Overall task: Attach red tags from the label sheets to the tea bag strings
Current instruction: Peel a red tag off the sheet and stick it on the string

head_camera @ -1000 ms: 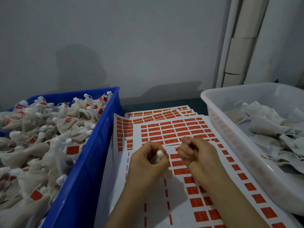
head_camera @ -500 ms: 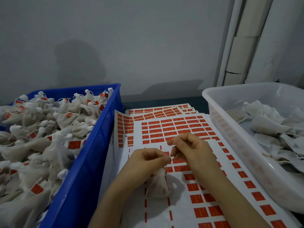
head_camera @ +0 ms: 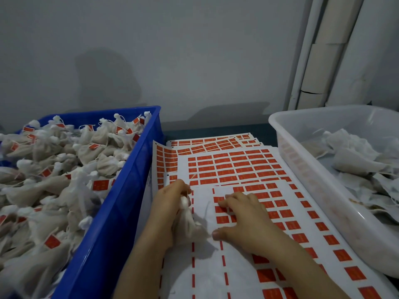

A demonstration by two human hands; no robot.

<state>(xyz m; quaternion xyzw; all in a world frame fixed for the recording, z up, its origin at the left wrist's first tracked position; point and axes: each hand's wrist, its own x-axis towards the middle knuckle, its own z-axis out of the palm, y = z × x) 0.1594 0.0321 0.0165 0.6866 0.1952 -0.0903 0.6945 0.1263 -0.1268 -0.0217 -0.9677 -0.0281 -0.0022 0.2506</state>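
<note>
Just right of the blue bin (head_camera: 112, 212), the left hand (head_camera: 170, 203) is closed around a white tea bag (head_camera: 187, 223) over the label sheets (head_camera: 207, 212). Further right of that bin, the right hand (head_camera: 248, 219) lies open, fingertips (head_camera: 222, 204) pressing on the red tags (head_camera: 222, 209).
</note>
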